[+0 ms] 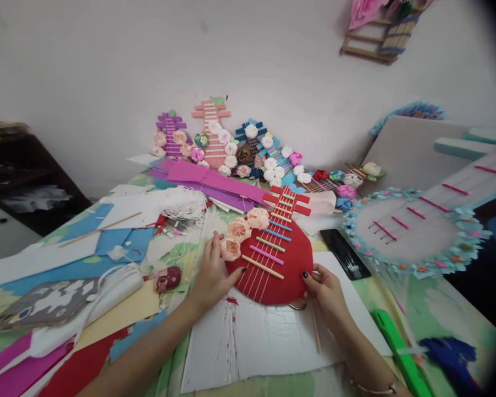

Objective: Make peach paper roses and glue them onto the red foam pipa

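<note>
A red craft lute [295,251], a pear-shaped body with pegs at its neck, is tilted between my hands above a white board [215,353]. Coloured sticks and pale strings run along its front, and peach fabric-like flowers [238,228] line its left edge. My left hand [215,270] grips the left rim by the flowers, thumb over the front. At the lower right edge my right hand [326,286] pinches the rim, thumb on top; its other fingers are partly hidden behind. Below the rim a gold-coloured ring [298,304] and a thin wooden stick [316,328] show.
Several finished craft lutes [215,138] lean along the wall. A large pale lute [405,231] stands at right, near a black phone [345,253], a green cutter [397,347] and a blue glue gun [450,353]. Coloured sheets [78,270] and white string [184,205] lie left.
</note>
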{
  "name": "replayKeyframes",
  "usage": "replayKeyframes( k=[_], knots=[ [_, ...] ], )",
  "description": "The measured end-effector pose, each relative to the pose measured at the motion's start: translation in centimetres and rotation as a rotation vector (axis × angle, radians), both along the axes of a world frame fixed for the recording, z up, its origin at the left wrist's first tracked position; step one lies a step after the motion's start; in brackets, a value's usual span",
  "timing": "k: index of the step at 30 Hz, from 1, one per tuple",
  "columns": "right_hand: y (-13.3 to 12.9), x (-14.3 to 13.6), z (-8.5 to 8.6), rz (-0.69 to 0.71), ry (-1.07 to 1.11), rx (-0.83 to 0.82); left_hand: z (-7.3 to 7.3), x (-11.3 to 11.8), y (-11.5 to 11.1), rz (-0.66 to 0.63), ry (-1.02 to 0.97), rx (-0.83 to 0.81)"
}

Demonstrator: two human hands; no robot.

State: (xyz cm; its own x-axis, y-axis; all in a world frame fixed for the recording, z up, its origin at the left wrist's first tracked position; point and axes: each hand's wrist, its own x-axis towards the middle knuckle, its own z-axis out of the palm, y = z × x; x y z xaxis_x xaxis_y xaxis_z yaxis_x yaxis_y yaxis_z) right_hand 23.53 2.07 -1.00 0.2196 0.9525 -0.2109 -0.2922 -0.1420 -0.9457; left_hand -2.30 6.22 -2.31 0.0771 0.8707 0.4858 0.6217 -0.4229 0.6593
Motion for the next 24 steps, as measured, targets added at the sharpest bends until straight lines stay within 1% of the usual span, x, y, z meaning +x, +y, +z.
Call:
replayKeyframes(
  k=[3, 6, 9, 12, 14, 16, 19, 24],
  knots=[
    [-0.2, -0.3, -0.2, 0.053, 0.019, -0.030, -0.5, 0.0, 0.4, 0.058, 0.005, -0.067],
    [-0.3, -0.7, 0.1, 0.068, 0.030, -0.055, -0.8, -0.2, 0.8, 0.098, -0.018, -0.111],
    [-0.3, -0.9, 0.4, 0.076, 0.034, -0.069, -0.5, -0.4, 0.9, 0.103, -0.022, -0.092],
    [-0.3, -0.8, 0.5, 0.063, 0.037, -0.062, 0.5, -0.5, 0.7, 0.106, -0.028, -0.030],
    [-0.2, -0.7, 0.5, 0.043, 0.034, -0.063, 1.1, -0.8, 0.6, 0.072, -0.052, -0.033],
    [-0.2, -0.6, 0.4, 0.023, 0.031, -0.065, 1.6, -1.1, 0.5, 0.004, -0.096, -0.088],
    [-0.1, -0.5, 0.5, 0.011, 0.034, -0.065, 1.9, -1.5, 0.7, -0.096, -0.127, -0.128],
    [-0.1, -0.5, 0.7, 0.016, 0.036, -0.072, 1.5, -1.9, 1.1, -0.199, -0.027, -0.017]
  ],
)
